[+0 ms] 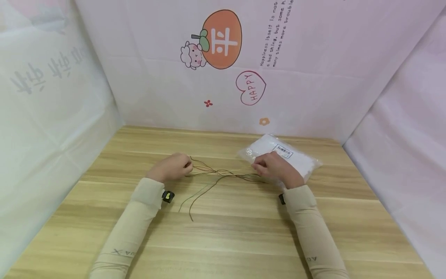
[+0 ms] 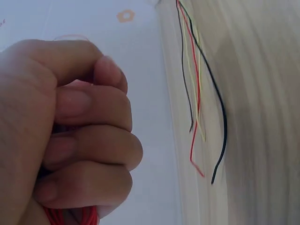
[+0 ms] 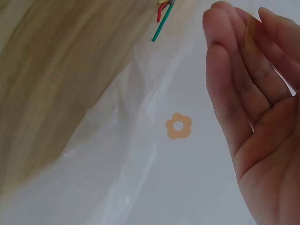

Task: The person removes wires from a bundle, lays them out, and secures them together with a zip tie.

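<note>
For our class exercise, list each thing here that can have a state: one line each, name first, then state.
Left hand: curled round red strands
Right hand: pinching a yellow wire
Yellow wire: nearly straight up to the right hand
Wire bundle: strands crossing between the hands
Black wire: curved, lower end loose
Plastic package: lying on the table, label up; sealed or not, cannot tell

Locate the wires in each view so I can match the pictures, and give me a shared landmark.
Head: wires at the centre, between the left hand and right hand.
Left wrist: wires reach down from the top edge, right of centre; red strands show at bottom left.
Right wrist: wire ends at the top edge, just right of centre.
Shared landmark: orange flower print.
</note>
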`<state>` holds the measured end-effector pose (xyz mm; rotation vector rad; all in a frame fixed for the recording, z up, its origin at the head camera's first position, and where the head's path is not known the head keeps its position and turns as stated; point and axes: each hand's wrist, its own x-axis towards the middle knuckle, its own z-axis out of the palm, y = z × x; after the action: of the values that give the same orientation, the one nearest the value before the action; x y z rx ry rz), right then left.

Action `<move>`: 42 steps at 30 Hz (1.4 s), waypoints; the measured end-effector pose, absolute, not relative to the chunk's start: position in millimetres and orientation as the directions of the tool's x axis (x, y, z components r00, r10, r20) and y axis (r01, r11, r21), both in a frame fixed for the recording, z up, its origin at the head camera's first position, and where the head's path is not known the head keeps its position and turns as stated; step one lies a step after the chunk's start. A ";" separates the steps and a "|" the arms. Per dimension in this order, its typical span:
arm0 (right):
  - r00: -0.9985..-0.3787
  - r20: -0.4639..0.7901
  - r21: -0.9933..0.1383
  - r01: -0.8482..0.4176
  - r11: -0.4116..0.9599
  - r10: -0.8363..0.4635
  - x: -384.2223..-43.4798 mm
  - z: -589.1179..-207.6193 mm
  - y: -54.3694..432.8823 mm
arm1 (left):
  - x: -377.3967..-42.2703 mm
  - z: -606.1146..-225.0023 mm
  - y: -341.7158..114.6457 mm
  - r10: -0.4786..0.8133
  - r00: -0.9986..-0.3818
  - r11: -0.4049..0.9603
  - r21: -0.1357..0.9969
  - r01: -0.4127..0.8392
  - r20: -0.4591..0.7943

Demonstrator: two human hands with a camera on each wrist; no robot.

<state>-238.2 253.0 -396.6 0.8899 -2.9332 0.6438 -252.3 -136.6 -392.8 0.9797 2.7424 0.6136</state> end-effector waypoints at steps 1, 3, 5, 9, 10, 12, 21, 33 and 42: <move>-0.842 0.123 -0.381 -0.529 0.758 -0.526 -237.7 -396.3 253.4 | -251.7 -393.3 -134.4 0.637 -0.770 0.699 0.433 0.569 -0.016; -0.847 0.128 -0.373 -0.523 0.766 -0.516 -236.9 -395.3 254.6 | -249.8 -392.8 -130.4 0.639 -0.769 0.694 0.441 0.568 -0.014; -0.849 0.140 -0.360 -0.523 0.772 -0.510 -236.8 -394.7 255.7 | -248.5 -392.5 -127.0 0.646 -0.764 0.686 0.442 0.578 -0.003; -0.838 0.175 -0.349 -0.543 0.764 -0.517 -236.2 -393.5 250.4 | -246.1 -392.7 -120.7 0.651 -0.759 0.675 0.454 0.582 0.004; -0.833 0.185 -0.343 -0.551 0.760 -0.521 -235.8 -393.3 247.2 | -245.4 -392.7 -118.8 0.650 -0.760 0.675 0.458 0.579 0.002; -0.813 0.220 -0.339 -0.581 0.739 -0.539 -233.5 -391.7 238.4 | -243.8 -392.9 -115.0 0.643 -0.766 0.679 0.464 0.570 -0.002; -0.660 0.356 -0.289 -0.751 0.594 -0.662 -215.6 -385.9 185.8 | -231.3 -393.6 -95.6 0.647 -0.762 0.687 0.440 0.579 -0.006; -0.534 0.483 -0.172 -0.835 0.523 -0.694 -197.0 -389.5 145.1 | -215.4 -398.4 -76.4 0.687 -0.726 0.627 0.486 0.609 0.024; -0.517 0.534 -0.119 -0.829 0.546 -0.669 -191.4 -393.8 136.5 | -213.4 -399.1 -68.5 0.732 -0.678 0.567 0.499 0.655 0.058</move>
<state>-191.4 136.5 -393.8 1.2176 -2.3562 0.5069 -213.4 -68.5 -399.1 1.1780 2.6409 0.7432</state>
